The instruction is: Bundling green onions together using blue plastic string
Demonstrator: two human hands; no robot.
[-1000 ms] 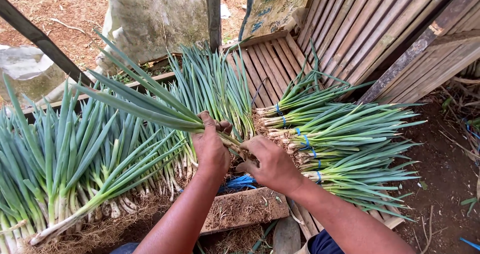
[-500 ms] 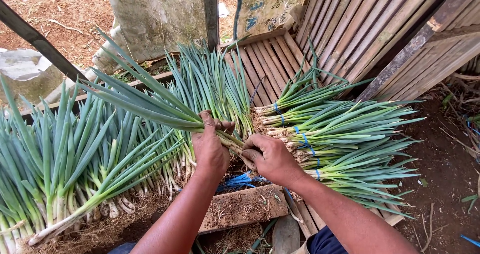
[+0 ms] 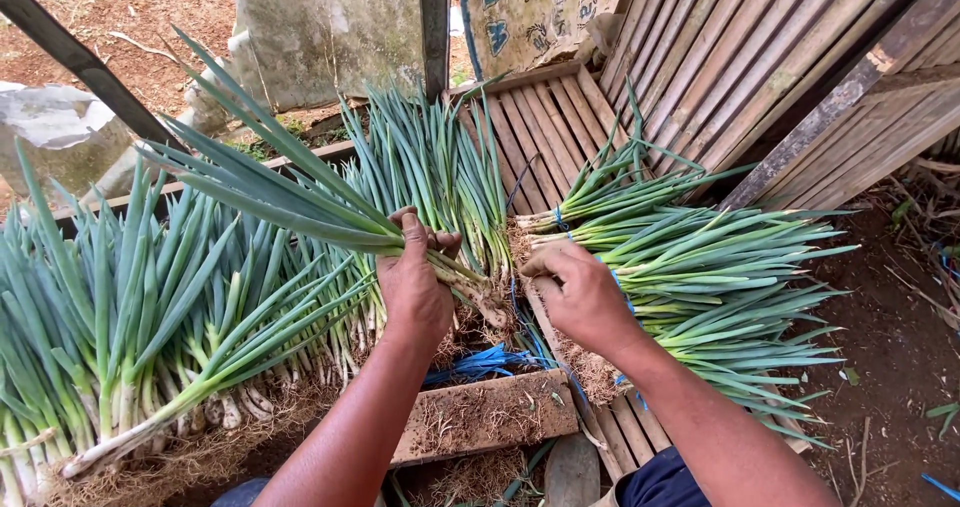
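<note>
Brown, soil-dusted wooden plank point(image 3: 485, 417) lies nearest the viewer, between the two forearms, with loose blue ties point(image 3: 480, 362) resting on the worktop just beyond it. Left hand point(image 3: 415, 282): grip closed around a bunch of green onions point(image 3: 300, 202) just above the roots, thumb on top; the leaves fan up and to the left, and the rooted ends point toward the right hand. Right hand point(image 3: 580, 297): fingers curled together close to the root end of that bunch; whether they pinch a tie or a stalk cannot be told, as the fingertips are hidden. The held bunch sits above the middle of the worktop, between a long row of loose green onions point(image 3: 130, 347) on the left, roots toward the viewer, and a stack of tied bundles point(image 3: 720, 277) on the right, banded in blue and laid with leaves pointing right. The stack rests on a slatted bamboo platform point(image 3: 545, 132). Farther back stand a slatted wall point(image 3: 740, 47), a dark post point(image 3: 435, 27) and a pale sack point(image 3: 320, 32), with bare reddish ground point(image 3: 110, 7) behind.
</note>
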